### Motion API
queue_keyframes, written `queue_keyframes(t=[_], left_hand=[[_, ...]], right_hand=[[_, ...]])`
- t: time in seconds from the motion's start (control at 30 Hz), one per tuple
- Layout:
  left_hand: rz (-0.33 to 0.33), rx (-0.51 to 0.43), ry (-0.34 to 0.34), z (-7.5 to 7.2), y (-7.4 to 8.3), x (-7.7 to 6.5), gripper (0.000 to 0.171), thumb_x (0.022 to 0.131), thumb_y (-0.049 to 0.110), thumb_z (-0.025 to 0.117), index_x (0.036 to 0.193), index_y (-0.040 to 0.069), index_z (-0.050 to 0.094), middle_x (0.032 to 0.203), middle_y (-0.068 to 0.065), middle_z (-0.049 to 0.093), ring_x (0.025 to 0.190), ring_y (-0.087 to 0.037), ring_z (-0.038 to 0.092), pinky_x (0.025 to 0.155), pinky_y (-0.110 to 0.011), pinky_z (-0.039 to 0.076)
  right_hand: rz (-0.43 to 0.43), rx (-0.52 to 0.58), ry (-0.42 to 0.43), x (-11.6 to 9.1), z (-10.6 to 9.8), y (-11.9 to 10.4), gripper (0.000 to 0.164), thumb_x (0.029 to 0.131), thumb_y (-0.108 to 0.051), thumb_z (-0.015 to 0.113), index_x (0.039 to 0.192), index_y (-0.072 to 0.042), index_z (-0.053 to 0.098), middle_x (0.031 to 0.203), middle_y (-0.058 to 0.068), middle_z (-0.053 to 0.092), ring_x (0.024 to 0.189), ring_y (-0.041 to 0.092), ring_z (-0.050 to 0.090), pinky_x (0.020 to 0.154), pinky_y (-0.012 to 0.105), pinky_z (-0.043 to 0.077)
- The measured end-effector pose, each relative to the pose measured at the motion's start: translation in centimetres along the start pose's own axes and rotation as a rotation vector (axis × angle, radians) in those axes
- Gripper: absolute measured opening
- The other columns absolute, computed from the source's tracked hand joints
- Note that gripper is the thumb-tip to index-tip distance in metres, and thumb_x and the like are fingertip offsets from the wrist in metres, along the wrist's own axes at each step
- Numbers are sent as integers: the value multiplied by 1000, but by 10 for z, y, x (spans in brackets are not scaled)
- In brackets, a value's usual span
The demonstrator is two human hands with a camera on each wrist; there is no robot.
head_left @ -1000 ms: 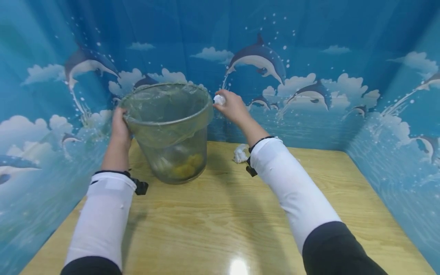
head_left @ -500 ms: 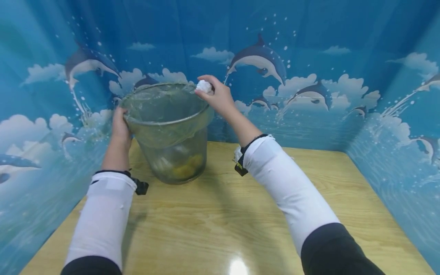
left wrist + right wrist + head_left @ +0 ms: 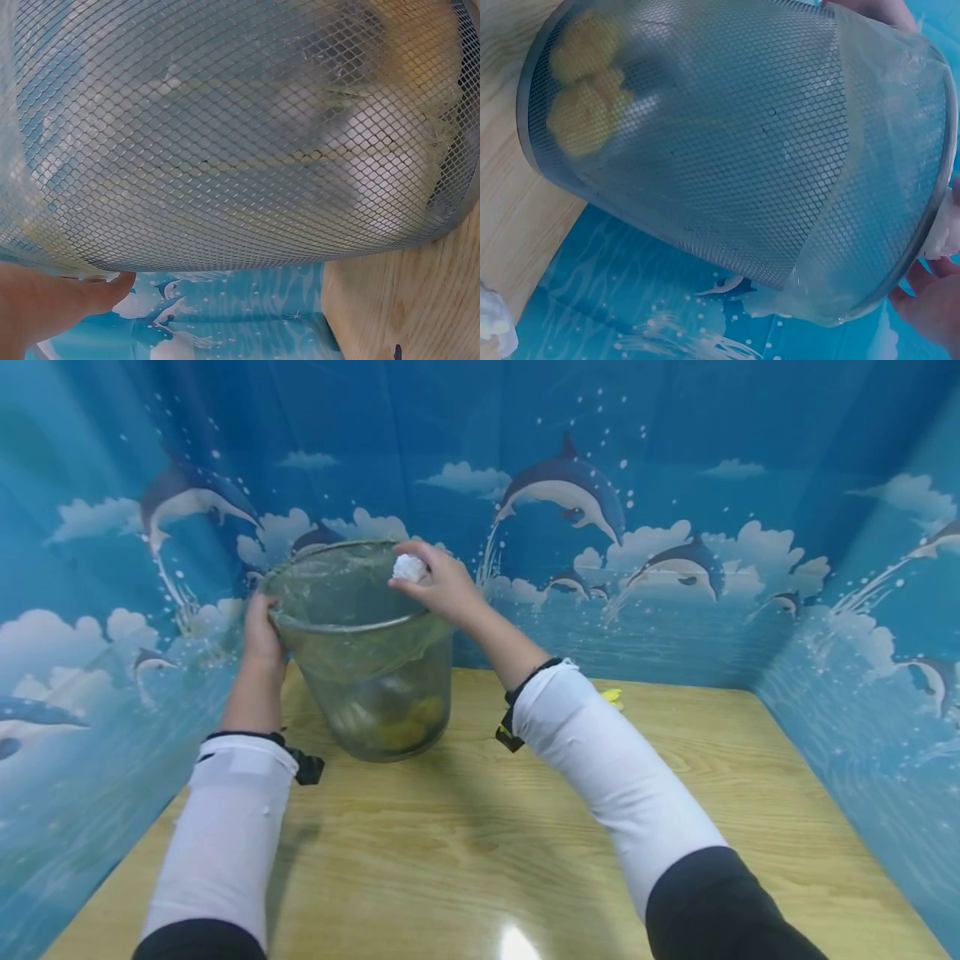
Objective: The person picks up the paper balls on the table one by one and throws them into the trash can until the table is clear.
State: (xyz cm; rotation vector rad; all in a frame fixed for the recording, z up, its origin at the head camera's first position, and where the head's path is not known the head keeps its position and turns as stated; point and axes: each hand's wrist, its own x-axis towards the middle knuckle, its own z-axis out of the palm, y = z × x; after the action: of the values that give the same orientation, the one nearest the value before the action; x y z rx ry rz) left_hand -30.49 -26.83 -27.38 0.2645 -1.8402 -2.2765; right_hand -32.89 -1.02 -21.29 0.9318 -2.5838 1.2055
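Note:
A mesh wastebasket [image 3: 360, 706], lined with a thin translucent greenish bag [image 3: 348, 656], stands left of the table's middle. At its left rim my left hand [image 3: 262, 631] grips the edge; in the left wrist view a finger or thumb [image 3: 71, 300] shows beside the mesh. My right hand [image 3: 446, 589] pinches a crumpled ball of white paper [image 3: 409, 568] over the right side of the opening. Through the mesh, yellow lumps [image 3: 589, 112] and whitish lumps [image 3: 386, 161] are visible near the bottom. The bag's inside floor is hidden from above.
Another crumpled white piece [image 3: 495, 322] lies on the table, hidden behind my right forearm in the head view. A small yellow thing [image 3: 612, 697] shows just past that forearm. Blue dolphin-print curtains [image 3: 675, 460] enclose the wooden table [image 3: 420, 843] at the back and sides.
My right hand has carried the white paper ball leftward, from outside the right rim to over the opening. My left hand and the wastebasket stay put. The yellow thing has come into sight.

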Motion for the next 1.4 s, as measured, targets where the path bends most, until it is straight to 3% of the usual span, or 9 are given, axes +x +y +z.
queue_keyframes(t=[0.03,0.13,0.23,0.33,0.57,0.7,1.1,1.27,1.4], left_hand=[[1,1,-4,0,0,0,69,96,37,26,155,31,-11,159,13,-24,147,-6,-18,108,-30,13],[21,-39,-2,0,0,0,57,97,34,29,152,29,18,163,10,-5,142,-7,18,96,-24,23],[59,-92,-3,0,0,0,29,97,29,31,123,22,43,154,7,22,107,-5,40,83,-20,30],[89,-127,-12,-1,0,0,14,97,26,32,103,19,43,136,8,36,89,-6,41,77,-19,34],[120,-140,-19,0,-1,-1,14,97,25,32,100,17,44,111,10,45,86,-7,44,75,-18,36],[136,-144,-37,1,-1,0,14,97,23,32,97,15,43,104,7,46,84,-8,45,74,-18,37],[129,-141,-16,0,-2,-1,15,97,24,31,103,18,44,113,8,45,88,-8,43,76,-18,36],[93,-102,-1,0,-2,0,43,96,27,32,138,21,40,151,6,29,108,-6,40,82,-16,33],[108,-109,-1,0,-2,0,30,96,26,32,122,17,46,136,7,40,100,-5,42,81,-16,34]], right_hand=[[3,0,-9,0,1,0,53,94,-32,62,143,-19,46,141,6,50,115,19,54,88,33,48],[18,-10,-35,0,3,0,54,94,-32,62,144,-21,45,143,4,49,117,17,54,89,31,48],[18,-38,-54,0,5,1,54,94,-33,62,144,-21,45,143,3,49,117,17,54,90,31,48],[8,-54,-62,0,5,0,54,95,-32,62,144,-20,44,143,5,49,116,19,55,88,32,49],[34,-100,-93,-2,1,1,62,95,-39,59,150,-26,35,158,-3,31,144,16,29,114,37,29],[45,-114,-102,-3,-3,3,67,95,-42,58,153,-27,28,161,-3,23,148,16,21,118,39,23],[48,-179,-56,-8,-25,22,72,95,-45,57,155,-25,23,163,4,13,150,21,12,119,46,16],[60,-202,-25,-13,-37,32,73,95,-44,56,156,-24,20,163,6,12,150,24,11,119,48,14],[102,-199,-10,-18,-49,40,77,95,-45,56,157,-24,15,164,7,7,151,24,6,119,48,13]])
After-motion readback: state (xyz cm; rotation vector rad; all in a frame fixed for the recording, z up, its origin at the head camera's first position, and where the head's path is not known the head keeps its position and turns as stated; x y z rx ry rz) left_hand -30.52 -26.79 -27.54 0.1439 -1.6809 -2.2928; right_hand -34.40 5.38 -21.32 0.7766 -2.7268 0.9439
